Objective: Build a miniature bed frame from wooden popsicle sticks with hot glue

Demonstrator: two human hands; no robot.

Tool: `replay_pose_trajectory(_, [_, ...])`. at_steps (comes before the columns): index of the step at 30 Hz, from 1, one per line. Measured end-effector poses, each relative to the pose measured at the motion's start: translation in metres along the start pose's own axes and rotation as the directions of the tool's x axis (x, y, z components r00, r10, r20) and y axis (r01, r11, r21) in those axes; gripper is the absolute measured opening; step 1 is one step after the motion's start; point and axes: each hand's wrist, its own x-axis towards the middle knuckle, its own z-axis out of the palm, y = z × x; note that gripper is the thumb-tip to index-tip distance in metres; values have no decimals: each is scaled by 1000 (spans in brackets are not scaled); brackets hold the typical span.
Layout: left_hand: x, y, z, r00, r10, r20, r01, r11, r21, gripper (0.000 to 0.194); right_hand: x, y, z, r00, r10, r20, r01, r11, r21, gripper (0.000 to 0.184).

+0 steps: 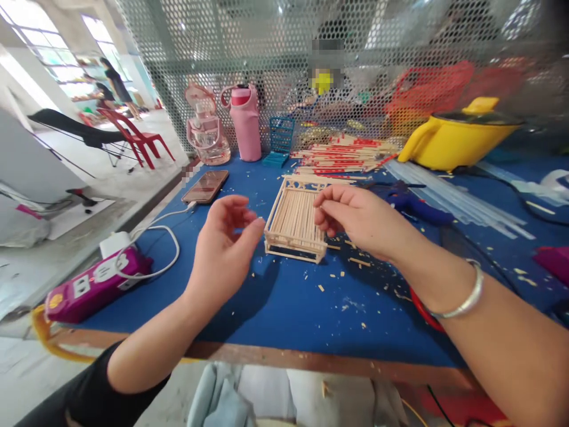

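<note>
A small bed-shaped frame of thin wooden sticks [291,216] lies on the blue tabletop [267,320] between my hands. It has a slatted floor, low railings and a patterned strip at its far end. At its left side my left hand [224,246] is held with curved fingers and the thumb apart, nothing in it. My right hand [358,216] is over the frame's right edge, its fingers curled and pressed together. Whatever they may pinch is hidden, and I cannot tell whether they touch the frame.
Behind are bundled red-marked sticks [342,154], a pink bottle [246,127], a clear bottle [208,136] and a yellow pot [462,142]. Glue sticks [462,198] and a blue glue gun [418,204] lie right. A phone [205,187] and purple power strip [100,279] are left.
</note>
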Motion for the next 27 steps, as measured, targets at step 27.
replay_pose_trajectory(27, [57, 15, -8, 700, 453, 551, -649, 727, 227, 16, -1, -30, -2, 989, -37, 143, 68, 974, -217, 3])
